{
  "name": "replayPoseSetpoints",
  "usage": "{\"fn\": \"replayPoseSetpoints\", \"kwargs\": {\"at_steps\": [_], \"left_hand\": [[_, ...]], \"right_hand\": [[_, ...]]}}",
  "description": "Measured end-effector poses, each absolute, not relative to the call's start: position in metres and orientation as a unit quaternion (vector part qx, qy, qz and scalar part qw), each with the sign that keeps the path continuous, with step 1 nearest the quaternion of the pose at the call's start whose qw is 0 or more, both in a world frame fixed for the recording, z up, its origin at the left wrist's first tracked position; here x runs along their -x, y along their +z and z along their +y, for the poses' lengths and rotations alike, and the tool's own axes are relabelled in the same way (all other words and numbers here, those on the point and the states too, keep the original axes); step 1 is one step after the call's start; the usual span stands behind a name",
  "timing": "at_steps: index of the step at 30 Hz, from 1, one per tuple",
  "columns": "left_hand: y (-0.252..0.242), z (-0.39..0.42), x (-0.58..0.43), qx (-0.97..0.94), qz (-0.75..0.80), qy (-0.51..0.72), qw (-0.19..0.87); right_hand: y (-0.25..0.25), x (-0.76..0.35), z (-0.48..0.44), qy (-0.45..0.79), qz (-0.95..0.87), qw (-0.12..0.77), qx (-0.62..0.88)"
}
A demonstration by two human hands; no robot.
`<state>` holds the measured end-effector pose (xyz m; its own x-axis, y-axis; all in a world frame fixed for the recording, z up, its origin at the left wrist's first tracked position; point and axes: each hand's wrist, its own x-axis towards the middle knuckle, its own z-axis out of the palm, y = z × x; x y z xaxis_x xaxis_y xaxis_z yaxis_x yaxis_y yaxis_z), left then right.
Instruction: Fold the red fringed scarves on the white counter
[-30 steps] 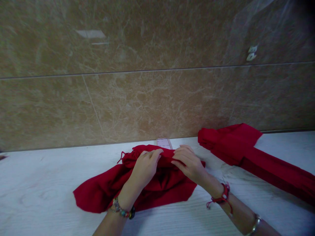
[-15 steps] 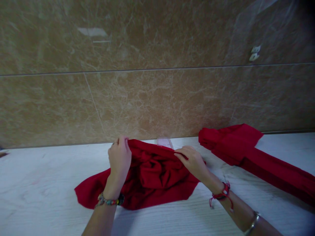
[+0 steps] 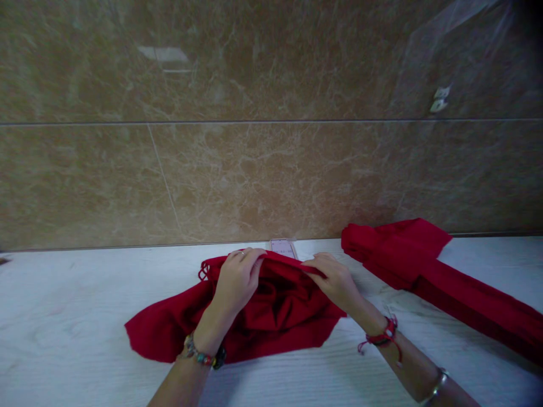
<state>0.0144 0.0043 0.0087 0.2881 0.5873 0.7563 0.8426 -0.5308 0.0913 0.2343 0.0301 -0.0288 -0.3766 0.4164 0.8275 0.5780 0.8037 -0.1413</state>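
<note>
A crumpled red cloth (image 3: 280, 308) lies on the white wood-grain table in front of me. My left hand (image 3: 241, 280) pinches its far edge near the middle, fingers closed on the fabric. Farther right along that same edge, my right hand (image 3: 333, 280) grips the cloth between thumb and fingers. The stretch of edge between the two hands is raised and folded over. A thin red cord loop sticks out from the cloth, left of my left hand. Whether the cloth is a garment I cannot tell.
A second red cloth (image 3: 394, 254), folded long, lies at the right against the wall. Just beyond the held edge, a phone (image 3: 283, 247) rests by the wall, its lit screen partly covered. The brown marbled tile wall (image 3: 254, 175) borders the table (image 3: 63, 316) behind.
My left hand has slid right along the cloth's far edge, closer to my right hand, uncovering the cord loop. My right hand stays at nearly the same spot.
</note>
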Motion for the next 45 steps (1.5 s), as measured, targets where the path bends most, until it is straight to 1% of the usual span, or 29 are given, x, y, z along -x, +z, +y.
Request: {"fn": "replayPoseSetpoints", "kwargs": {"at_steps": [3,6,8,11,15,17,20,22,25,29,31,33,35,38,42,45], "left_hand": [[0.019,0.006,0.004,0.673,-0.572,-0.427,0.192],[0.023,0.010,0.019,0.592,-0.661,-0.411,0.207],[0.020,0.013,0.020,0.586,-0.675,-0.390,0.221],[0.012,0.013,0.006,0.677,-0.598,-0.363,0.229],[0.003,0.007,-0.019,0.847,-0.417,-0.282,0.168],[-0.001,0.005,-0.025,0.873,-0.390,-0.256,0.143],[-0.004,0.007,-0.027,0.867,-0.414,-0.246,0.131],[-0.004,0.007,-0.027,0.860,-0.422,-0.258,0.126],[-0.005,0.006,-0.031,0.850,-0.406,-0.316,0.113],[-0.002,0.004,-0.033,0.833,-0.391,-0.379,0.098],[0.003,0.006,-0.023,0.795,-0.426,-0.419,0.107],[0.010,0.010,-0.006,0.719,-0.491,-0.475,0.125],[0.016,0.014,0.008,0.652,-0.549,-0.505,0.139],[0.015,0.015,0.006,0.668,-0.560,-0.465,0.156],[-0.005,0.004,-0.032,0.816,-0.436,-0.327,0.193],[-0.017,-0.001,-0.051,0.857,-0.384,-0.270,0.213]], "right_hand": [[-0.031,-0.241,0.036,-0.063,-0.828,0.448,0.330],[-0.034,-0.243,0.038,-0.046,-0.828,0.439,0.346],[-0.036,-0.240,0.037,-0.032,-0.829,0.435,0.350],[-0.037,-0.234,0.034,-0.007,-0.822,0.441,0.359],[-0.035,-0.229,0.029,0.008,-0.818,0.454,0.354],[-0.033,-0.229,0.026,0.002,-0.818,0.464,0.339],[-0.030,-0.230,0.023,-0.001,-0.820,0.478,0.315],[-0.029,-0.230,0.022,-0.001,-0.819,0.484,0.308],[-0.028,-0.232,0.022,-0.009,-0.816,0.483,0.317],[-0.031,-0.234,0.026,-0.022,-0.817,0.459,0.349],[-0.034,-0.236,0.031,-0.029,-0.821,0.436,0.367],[-0.037,-0.239,0.036,-0.036,-0.825,0.414,0.383],[-0.038,-0.240,0.040,-0.038,-0.823,0.406,0.395],[-0.037,-0.239,0.040,-0.025,-0.814,0.423,0.397],[-0.034,-0.232,0.029,-0.031,-0.823,0.453,0.341],[-0.033,-0.229,0.021,-0.051,-0.830,0.468,0.299]]}}
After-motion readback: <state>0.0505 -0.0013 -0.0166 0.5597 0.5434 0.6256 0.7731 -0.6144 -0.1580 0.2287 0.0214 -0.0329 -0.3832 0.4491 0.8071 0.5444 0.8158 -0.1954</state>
